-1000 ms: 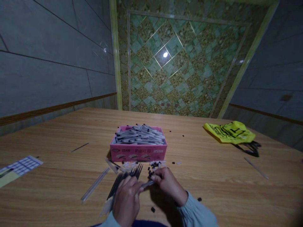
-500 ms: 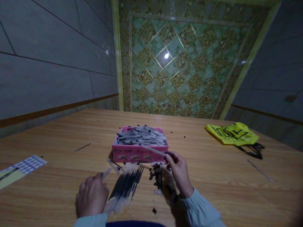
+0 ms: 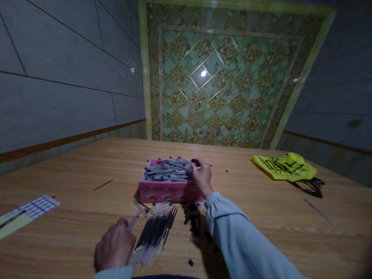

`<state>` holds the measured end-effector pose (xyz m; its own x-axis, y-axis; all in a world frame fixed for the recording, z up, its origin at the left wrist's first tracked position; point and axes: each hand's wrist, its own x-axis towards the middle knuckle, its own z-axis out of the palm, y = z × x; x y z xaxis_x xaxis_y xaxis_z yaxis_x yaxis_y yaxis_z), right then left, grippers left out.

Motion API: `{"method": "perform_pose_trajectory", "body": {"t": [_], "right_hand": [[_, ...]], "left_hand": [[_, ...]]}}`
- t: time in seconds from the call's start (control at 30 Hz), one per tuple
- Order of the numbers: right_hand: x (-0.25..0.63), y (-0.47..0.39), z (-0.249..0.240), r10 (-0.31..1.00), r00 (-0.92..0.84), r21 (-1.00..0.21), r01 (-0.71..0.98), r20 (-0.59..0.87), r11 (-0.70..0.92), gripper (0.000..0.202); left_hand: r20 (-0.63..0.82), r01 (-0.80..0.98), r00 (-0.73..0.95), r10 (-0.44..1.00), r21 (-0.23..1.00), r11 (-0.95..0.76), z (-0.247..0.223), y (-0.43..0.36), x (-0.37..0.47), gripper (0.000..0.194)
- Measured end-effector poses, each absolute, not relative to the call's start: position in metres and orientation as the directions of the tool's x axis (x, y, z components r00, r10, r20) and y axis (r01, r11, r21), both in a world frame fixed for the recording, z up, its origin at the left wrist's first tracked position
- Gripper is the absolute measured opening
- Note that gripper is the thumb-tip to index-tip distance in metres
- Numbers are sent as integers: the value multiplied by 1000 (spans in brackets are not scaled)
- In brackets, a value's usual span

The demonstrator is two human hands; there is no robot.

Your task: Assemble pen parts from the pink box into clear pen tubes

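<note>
A pink box (image 3: 170, 192) filled with grey pens (image 3: 167, 170) stands at the middle of the table. Over its right end is my right hand (image 3: 202, 174), fingers bent together on the pens; whether one pen is gripped is hidden. My left hand (image 3: 114, 245) rests closed on the table at the lower left, with a clear plastic tube (image 3: 133, 221) sticking out from its fingers. Just right of that hand lies a row of dark refills (image 3: 157, 228) with pale ends. Small black caps (image 3: 190, 214) are scattered below the box, partly in shadow.
A yellow bag (image 3: 286, 166) with black handles lies at the right, a thin pen tube (image 3: 319, 212) in front of it. At the left are a checked paper sheet (image 3: 43, 205) and a single refill (image 3: 102, 185). Clear pieces (image 3: 159, 209) lie before the box.
My right hand has moved up and left from in front of the box to its pens. The pen it held is no longer distinct. My left hand has barely moved.
</note>
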<state>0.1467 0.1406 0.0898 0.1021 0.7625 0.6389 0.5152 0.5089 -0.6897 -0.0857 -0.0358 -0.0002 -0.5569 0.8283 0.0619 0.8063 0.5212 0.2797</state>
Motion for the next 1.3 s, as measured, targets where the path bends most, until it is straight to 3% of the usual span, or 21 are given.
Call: {"method": "perform_pose_trajectory", "body": {"t": [0.27,0.6,0.73,0.83,0.9,1.0,1.1,1.17,1.3], "right_hand": [[134,150,83,760,-15,-563,662,650,495,17],[146,134,79,711,-62,-507,657,701,557,21],[155,114,73,698,-34,-538,611,715,581,17],[165,97,64,730,-28,-633,477,682,610,17],[174,87,56,802,-76,-713,414,593,566,17],[187,72,43,887,-213,-782,418,410,462,14],[192,57,33,901,-341,-775,479,268,412,13],[187,47,29,891,-400,-735,535,214,417,15],[159,26,24,735,-640,-579,519,225,629,21]], "left_hand": [[62,806,-561,826,268,527,3,-37,-83,33],[117,828,-540,834,251,501,0,-39,-81,36],[162,810,-546,822,353,468,8,-38,-81,29],[226,762,-529,818,552,340,9,-33,-75,21],[242,636,-507,827,753,170,8,-28,-65,18],[179,240,-446,877,968,-76,7,-24,-43,30],[59,-94,-407,912,990,-106,10,-25,-27,45],[34,-216,-493,869,963,-161,13,-26,-24,45],[-25,-361,-705,709,873,-328,17,-27,-33,39]]}}
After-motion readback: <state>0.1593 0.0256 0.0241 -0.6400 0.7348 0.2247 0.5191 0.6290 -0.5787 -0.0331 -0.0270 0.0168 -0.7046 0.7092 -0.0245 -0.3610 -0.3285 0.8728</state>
